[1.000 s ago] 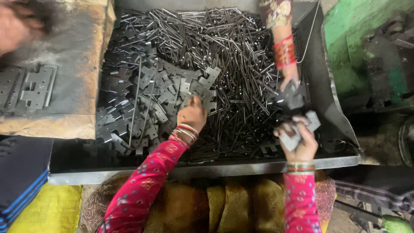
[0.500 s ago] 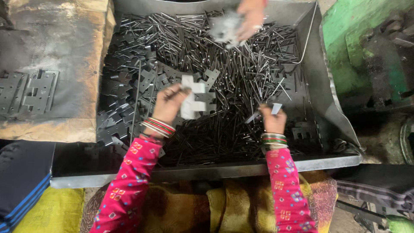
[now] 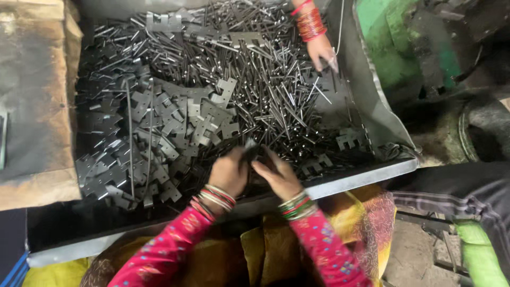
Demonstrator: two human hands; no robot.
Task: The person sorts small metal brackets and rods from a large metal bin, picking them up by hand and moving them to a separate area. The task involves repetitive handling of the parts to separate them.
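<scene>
A large grey metal tray (image 3: pixel 366 175) holds a heap of thin steel pins (image 3: pixel 265 90) and a pile of flat notched metal plates (image 3: pixel 175 122). My left hand (image 3: pixel 228 174) and my right hand (image 3: pixel 277 178) meet at the tray's front middle, fingers closed together around a small dark metal plate (image 3: pixel 251 151) held just above the pile. The piece is blurred and mostly hidden by my fingers. Both wrists wear bangles, and both sleeves are pink and patterned.
Another person's hand (image 3: pixel 322 50) with red bangles rests among the pins at the tray's far right. A sacking-covered surface (image 3: pixel 32 106) lies left of the tray. A green machine part (image 3: pixel 393 48) and a dark round object (image 3: pixel 486 127) stand to the right.
My left hand has come back from the plate pile and my right hand has moved left, so they now meet at the front. The other person's hand has dropped to the pins at far right.
</scene>
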